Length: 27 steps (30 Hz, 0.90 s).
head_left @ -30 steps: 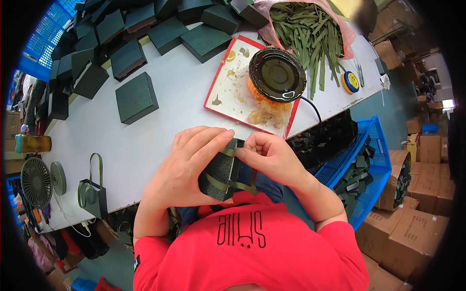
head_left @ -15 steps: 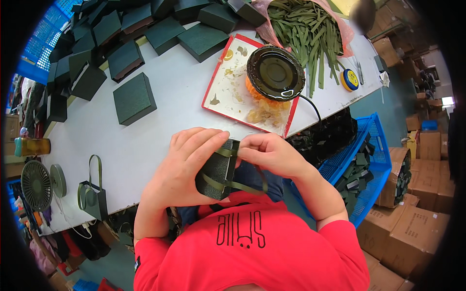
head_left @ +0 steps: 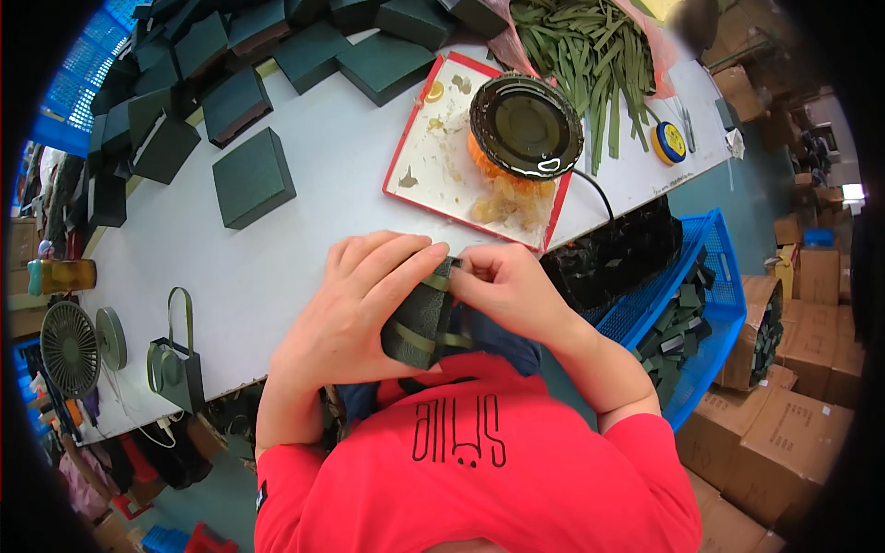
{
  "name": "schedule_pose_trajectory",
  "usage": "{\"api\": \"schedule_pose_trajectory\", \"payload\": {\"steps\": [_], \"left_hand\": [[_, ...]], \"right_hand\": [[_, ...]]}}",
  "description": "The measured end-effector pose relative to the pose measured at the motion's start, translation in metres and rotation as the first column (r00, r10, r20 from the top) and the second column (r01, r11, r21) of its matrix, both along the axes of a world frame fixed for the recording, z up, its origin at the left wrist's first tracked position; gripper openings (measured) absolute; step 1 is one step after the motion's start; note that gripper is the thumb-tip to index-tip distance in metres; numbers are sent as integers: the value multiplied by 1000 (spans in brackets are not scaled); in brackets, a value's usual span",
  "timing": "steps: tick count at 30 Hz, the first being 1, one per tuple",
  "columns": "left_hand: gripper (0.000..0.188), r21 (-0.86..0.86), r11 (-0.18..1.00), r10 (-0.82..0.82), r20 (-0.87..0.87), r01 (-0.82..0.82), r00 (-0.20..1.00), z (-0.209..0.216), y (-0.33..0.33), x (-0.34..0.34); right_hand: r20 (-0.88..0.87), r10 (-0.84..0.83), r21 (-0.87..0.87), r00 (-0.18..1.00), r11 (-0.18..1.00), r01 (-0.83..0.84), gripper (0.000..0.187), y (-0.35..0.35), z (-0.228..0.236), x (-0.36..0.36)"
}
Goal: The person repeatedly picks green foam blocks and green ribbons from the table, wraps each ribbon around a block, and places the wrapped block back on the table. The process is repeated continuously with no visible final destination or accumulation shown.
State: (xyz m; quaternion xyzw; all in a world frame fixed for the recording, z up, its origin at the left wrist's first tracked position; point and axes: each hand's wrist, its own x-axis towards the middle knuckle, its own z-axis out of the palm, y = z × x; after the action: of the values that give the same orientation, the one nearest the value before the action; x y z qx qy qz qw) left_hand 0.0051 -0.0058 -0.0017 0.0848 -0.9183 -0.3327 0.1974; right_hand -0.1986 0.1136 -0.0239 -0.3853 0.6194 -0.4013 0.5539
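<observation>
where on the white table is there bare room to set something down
The widest bare patch of white table lies between the lone green box, the red-rimmed tray and the left hand. Another lies between the left forearm and the small handled box. Crowded: the far left, with piled green boxes, and the far right, around the green strips.

Head view: left one of two fisheye cameras worn side by side on the person's head, looking steeply down, upright and unmirrored.
Red shirt (head_left: 461,452): seen from above, close in, filling the lower middle.
Hands: left hand (head_left: 359,295) and right hand (head_left: 505,286) near mid-frame, at close range.
Table (head_left: 323,184): spreads ahead and leftward, farther off toward the top.
Cartons (head_left: 793,433): stacked at right, beyond the table.
Rim: black, curved, edges bending toward it.
</observation>
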Motion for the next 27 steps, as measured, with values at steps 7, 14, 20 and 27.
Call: {"api": "schedule_pose_trajectory", "payload": {"steps": [7, 14, 20, 27], "left_hand": [[108, 45, 997, 64, -58, -61, 996, -17, -8, 4], [107, 56, 996, 76, -64, -73, 995, -14, -11, 5], [98, -31, 997, 73, -91, -76, 993, -9, -6, -1], [99, -150, 980, 120, -74, -130, 990, -10, -5, -2]], "right_hand": [[-4, -207, -167, 978, 965, 203, 16, 2, 7, 3], [-528, -170, -382, 832, 922, -54, 18, 22, 22, 23], [-393, 3, -171, 920, 982, -77, 24, 14, 20, 33], [-101, 30, -37, 994, 999, -34, 21, 9, 5, 33]]}}
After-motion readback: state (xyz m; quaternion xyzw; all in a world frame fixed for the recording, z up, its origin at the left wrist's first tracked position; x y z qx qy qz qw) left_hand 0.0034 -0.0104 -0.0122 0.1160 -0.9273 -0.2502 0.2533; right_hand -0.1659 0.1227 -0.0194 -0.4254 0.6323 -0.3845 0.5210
